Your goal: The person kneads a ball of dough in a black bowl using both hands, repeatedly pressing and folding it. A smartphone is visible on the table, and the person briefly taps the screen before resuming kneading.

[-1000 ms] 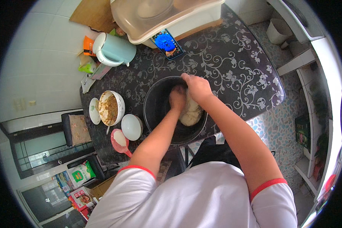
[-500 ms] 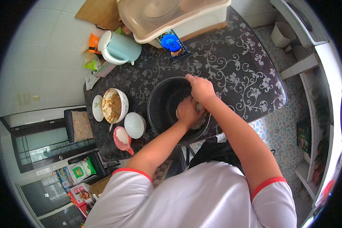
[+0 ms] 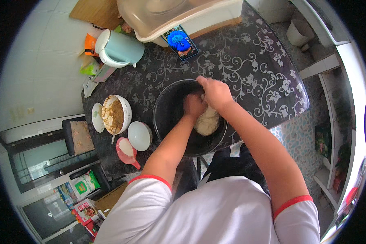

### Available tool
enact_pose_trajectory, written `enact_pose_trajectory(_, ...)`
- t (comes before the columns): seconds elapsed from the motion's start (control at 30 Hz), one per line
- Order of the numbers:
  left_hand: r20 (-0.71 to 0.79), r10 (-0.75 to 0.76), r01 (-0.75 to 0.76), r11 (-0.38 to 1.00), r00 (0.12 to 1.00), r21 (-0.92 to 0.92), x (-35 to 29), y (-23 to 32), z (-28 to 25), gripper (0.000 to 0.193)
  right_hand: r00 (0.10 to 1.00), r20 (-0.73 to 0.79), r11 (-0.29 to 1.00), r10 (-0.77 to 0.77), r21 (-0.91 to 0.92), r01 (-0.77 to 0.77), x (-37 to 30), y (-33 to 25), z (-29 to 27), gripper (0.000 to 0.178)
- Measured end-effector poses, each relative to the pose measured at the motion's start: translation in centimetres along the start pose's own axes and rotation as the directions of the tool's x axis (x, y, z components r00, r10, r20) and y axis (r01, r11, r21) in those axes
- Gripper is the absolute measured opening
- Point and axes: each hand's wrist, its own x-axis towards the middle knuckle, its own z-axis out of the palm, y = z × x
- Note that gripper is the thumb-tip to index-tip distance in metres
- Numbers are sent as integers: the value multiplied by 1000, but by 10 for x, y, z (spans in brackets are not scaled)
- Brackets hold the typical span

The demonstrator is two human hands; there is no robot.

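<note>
A dark, deep basin (image 3: 166,122) stands near the table's front edge with a lump of pale dough (image 3: 208,123) in its right half. My left hand (image 3: 194,106) reaches down inside, at the dough's far left side; motion smears it and its fingers are hidden. Over the far right rim, my right hand (image 3: 216,93) is closed on the basin, thumb toward the far side. Left of the basin sit a white bowl (image 3: 140,136), a pink scoop (image 3: 124,156) with white powder, and a larger bowl of brown mixture (image 3: 117,114).
A small pale dish (image 3: 97,118) lies beside the larger bowl. Farther back are a light blue kettle (image 3: 124,49), a phone (image 3: 180,42) with a lit screen and a big lidded plastic box (image 3: 207,18). The patterned tabletop (image 3: 248,73) ends at a rounded right corner.
My left hand has shifted off the dough toward its far left side, so more of the lump shows. My right hand still holds the rim. The whole view has moved slightly.
</note>
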Motion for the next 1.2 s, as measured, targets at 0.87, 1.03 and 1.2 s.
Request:
enact_pose_trajectory(0.87,288,143,-203,961,947,190,-27,38,-20,40,999,-34,998,16,64,-14,-5,-3,-4,28)
enact_pose_trajectory(1.03,168,227,-246,964,959,102,-3,16,-9,37,997,-75,997,-12,73,17,-6,-2,-2,36)
enact_pose_trajectory(1.2,270,104,-150,977,957,154,5,30,-26,34,999,-30,999,12,51,-10,1,0,-1,36)
